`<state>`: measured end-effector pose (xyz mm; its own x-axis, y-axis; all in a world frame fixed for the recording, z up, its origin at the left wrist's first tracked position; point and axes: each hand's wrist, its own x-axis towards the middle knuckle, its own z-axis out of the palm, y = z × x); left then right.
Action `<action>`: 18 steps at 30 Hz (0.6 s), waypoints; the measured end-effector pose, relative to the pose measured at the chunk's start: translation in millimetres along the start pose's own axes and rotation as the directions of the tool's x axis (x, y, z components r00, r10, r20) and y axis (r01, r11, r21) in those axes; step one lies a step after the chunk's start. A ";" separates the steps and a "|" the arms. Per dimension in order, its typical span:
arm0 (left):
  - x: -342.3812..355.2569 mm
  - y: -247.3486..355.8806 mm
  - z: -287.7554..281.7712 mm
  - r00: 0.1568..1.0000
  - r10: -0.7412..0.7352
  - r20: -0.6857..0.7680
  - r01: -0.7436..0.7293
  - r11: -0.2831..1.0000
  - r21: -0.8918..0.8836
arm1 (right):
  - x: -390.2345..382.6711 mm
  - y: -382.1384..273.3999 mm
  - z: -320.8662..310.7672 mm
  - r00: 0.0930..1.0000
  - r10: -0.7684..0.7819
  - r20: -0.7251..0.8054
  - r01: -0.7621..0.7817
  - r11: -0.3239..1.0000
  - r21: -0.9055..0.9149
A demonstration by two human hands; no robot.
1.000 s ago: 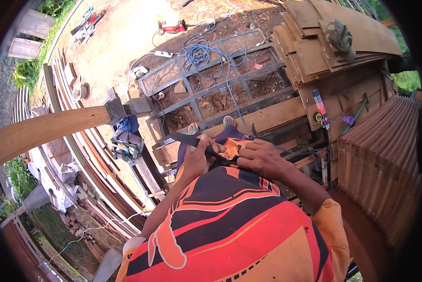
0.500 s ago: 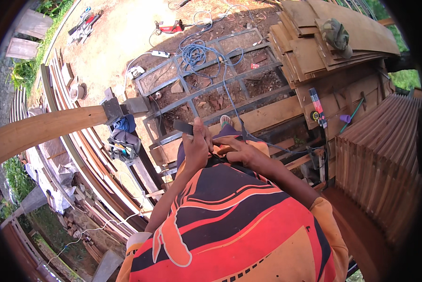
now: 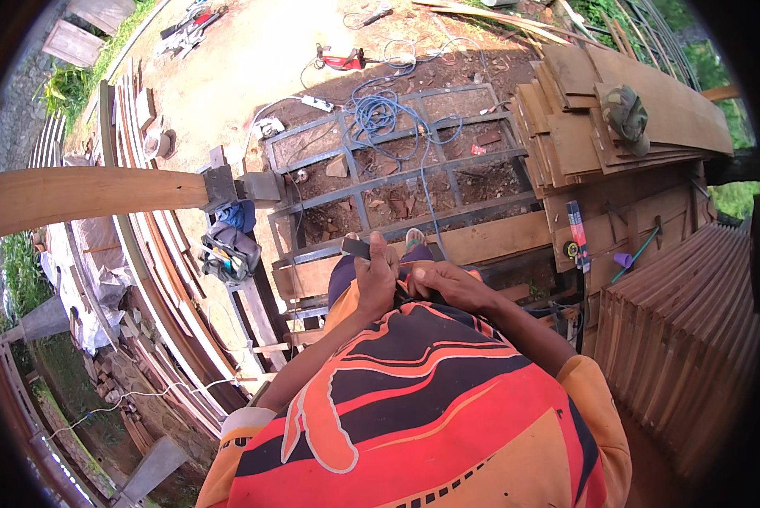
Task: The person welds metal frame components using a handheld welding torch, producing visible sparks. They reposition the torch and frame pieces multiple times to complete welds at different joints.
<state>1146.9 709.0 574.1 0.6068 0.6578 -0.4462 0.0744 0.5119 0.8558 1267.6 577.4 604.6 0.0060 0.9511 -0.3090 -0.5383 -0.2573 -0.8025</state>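
One dark strip is at the waist, pinched by the fingers of the left hand, its free edge jutting toward ten o'clock. Just beside it, at three o'clock, the right hand curls its fingers; whether they pinch anything, I cannot tell. A metal frame lies at twelve o'clock, sunlit ground spreading wide beyond. Stacked boards edge that room at two o'clock.

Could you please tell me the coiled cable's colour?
The coiled cable is blue, as the head view shows.
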 end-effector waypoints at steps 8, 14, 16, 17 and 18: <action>4.5 -5.7 -0.3 0.999 0.029 -0.012 -0.030 1.000 -0.004 | 20.5 -1.7 -0.6 0.996 0.089 -0.020 -0.089 0.903 -0.421; -0.4 2.8 3.7 0.999 -0.008 -0.048 0.004 0.997 -0.083 | 15.3 5.8 0.8 0.991 0.108 -0.076 -0.128 0.928 -0.349; -1.8 14.0 11.7 0.995 -0.013 -0.100 0.001 0.993 -0.120 | 12.7 13.8 -2.2 0.988 0.114 -0.102 -0.141 0.937 -0.320; -2.5 16.4 13.8 0.992 -0.019 -0.126 0.002 0.991 -0.137 | 11.6 13.6 -1.7 0.988 0.112 -0.107 -0.142 0.935 -0.325; -2.9 16.6 12.9 0.991 -0.033 -0.131 0.015 0.991 -0.134 | 11.2 12.5 -0.8 0.987 0.110 -0.114 -0.142 0.933 -0.330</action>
<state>1156.6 708.4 592.9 0.4952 0.7073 -0.5044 -0.0236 0.5913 0.8061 1261.6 584.8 590.8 0.0424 0.8913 -0.4514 -0.2255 -0.4316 -0.8734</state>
